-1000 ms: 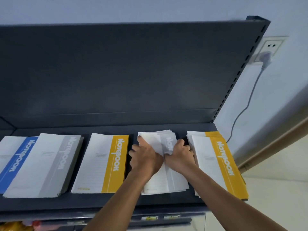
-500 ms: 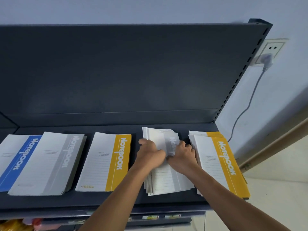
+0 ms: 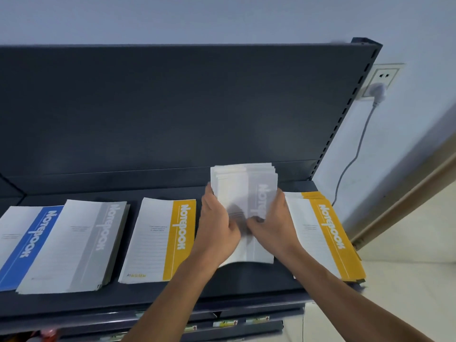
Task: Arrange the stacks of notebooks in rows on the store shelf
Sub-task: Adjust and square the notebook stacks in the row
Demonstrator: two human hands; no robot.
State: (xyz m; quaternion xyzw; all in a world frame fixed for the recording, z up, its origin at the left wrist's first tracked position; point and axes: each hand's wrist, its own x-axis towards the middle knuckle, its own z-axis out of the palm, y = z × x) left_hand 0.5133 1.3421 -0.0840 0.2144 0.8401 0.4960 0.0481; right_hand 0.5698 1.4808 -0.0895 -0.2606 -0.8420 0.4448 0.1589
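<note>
Head view: left hand (image 3: 219, 230) and right hand (image 3: 274, 228) clasp grey stack (image 3: 237, 188) by side edges, raised above shelf (image 3: 246, 280).

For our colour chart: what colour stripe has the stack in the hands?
Grey, on the held stack; head view.

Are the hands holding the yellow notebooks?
No, the left hand and right hand grip the grey-striped white notebook stack; the left yellow-striped stack and right yellow-striped stack lie flat beside it.

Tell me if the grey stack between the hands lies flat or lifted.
Lifted: left hand and right hand grip the grey stack; its near edge bows off the shelf.
</note>
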